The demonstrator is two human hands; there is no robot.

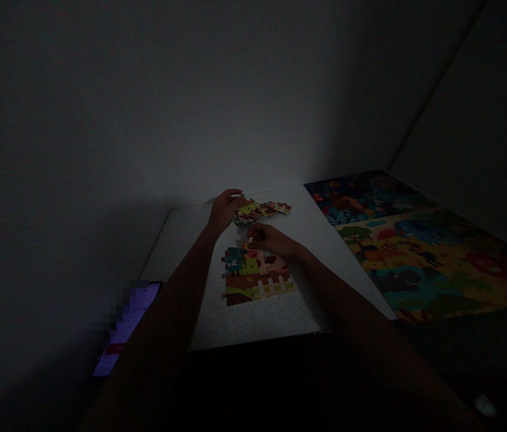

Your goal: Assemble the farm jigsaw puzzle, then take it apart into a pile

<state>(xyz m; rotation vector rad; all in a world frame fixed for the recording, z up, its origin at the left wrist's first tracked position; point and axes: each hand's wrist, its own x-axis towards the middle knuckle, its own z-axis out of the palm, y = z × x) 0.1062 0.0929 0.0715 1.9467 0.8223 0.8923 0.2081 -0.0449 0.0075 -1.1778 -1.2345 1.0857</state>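
Note:
A partly joined jigsaw puzzle [246, 282] with a farm picture and a white fence lies flat on the white table. My right hand [273, 240] is over its upper edge, with the fingers pinched on a small puzzle piece [250, 240]. Farther back, my left hand [224, 211] rests at the left side of a heap of loose puzzle pieces [266, 210]. Its fingers are apart and reach over the near pieces. Dim light hides the fingertips of both hands in part.
Two colourful assembled pictures, a dark one [356, 195] and an animal scene [437, 258], lie to the right. A lit phone [134, 324] is at the lower left, beside the white table [253, 327]. Walls [244, 108] enclose the back and right.

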